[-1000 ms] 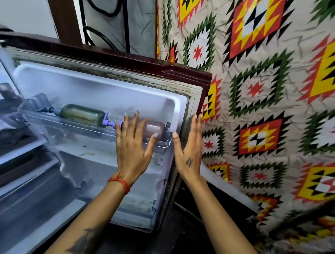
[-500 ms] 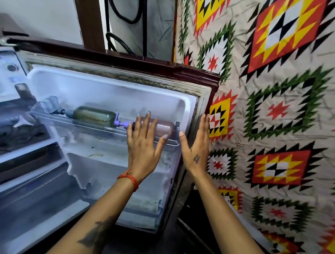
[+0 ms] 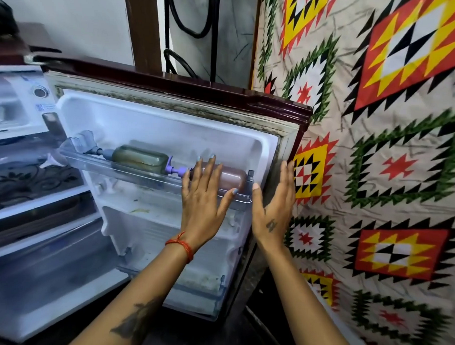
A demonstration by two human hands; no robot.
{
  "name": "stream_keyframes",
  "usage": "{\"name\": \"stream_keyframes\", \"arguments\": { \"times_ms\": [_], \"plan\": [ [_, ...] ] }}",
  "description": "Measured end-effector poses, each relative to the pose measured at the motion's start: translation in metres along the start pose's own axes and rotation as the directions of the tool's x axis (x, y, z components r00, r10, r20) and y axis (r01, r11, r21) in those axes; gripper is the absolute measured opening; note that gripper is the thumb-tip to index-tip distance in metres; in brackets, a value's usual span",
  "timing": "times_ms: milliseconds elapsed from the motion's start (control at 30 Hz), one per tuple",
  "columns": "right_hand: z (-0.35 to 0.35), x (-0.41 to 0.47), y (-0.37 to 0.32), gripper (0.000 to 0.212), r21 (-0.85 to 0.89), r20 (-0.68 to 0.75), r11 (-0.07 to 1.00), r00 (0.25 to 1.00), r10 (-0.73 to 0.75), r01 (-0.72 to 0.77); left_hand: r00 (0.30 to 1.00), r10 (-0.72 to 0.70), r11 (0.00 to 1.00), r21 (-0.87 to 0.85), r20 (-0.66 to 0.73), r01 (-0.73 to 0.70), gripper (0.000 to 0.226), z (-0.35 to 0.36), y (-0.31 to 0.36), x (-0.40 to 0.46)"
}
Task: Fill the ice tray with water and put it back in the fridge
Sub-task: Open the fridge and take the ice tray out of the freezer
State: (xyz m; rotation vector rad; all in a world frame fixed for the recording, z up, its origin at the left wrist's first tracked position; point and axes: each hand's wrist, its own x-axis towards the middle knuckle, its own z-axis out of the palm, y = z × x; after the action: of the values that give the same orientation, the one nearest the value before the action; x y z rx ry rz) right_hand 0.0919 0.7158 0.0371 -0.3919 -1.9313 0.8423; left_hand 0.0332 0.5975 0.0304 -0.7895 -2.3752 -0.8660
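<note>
both hands are flat and empty: left hand (image 3: 203, 197) on the door (image 3: 170, 133) shelf, right hand (image 3: 273, 205) at the door's free edge, nearer it. the tray isn't visible; the fridge (image 3: 25, 189) lies left of the door.

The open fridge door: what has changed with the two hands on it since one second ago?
Almost nothing. The left hand stays flat on the clear plastic door shelf; the right hand stays at the maroon fridge door's edge. Nothing was gripped or let go. Only the camera shifted.
</note>
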Motion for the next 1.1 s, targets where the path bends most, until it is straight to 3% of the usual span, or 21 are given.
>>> {"name": "stream_keyframes", "arguments": {
  "times_ms": [133, 333, 733, 1100],
  "plan": [
    [0.003, -0.022, -0.031, 0.053, 0.072, -0.065, 0.986, 0.987, -0.145, 0.15, 0.996, -0.023, 0.989, -0.15, -0.091, 0.009, 0.064, -0.019, -0.005, -0.011],
    [0.035, -0.058, -0.072, 0.048, 0.206, 0.123, 0.953, 0.96, -0.251, 0.223, 0.966, -0.187, 0.962, -0.233, -0.178, 0.143, 0.065, -0.058, -0.038, -0.037],
    [0.14, -0.118, -0.139, 0.059, 0.278, 0.543, 0.96, 0.818, -0.188, 0.036, 0.889, -0.445, 0.878, -0.249, -0.105, 0.41, 0.073, -0.133, -0.153, -0.071],
    [0.25, -0.157, -0.207, 0.067, 0.207, 0.709, 0.97, 0.703, -0.056, -0.13, 0.81, -0.586, 0.787, -0.245, -0.013, 0.565, 0.073, -0.199, -0.279, -0.073]
  ]
}}
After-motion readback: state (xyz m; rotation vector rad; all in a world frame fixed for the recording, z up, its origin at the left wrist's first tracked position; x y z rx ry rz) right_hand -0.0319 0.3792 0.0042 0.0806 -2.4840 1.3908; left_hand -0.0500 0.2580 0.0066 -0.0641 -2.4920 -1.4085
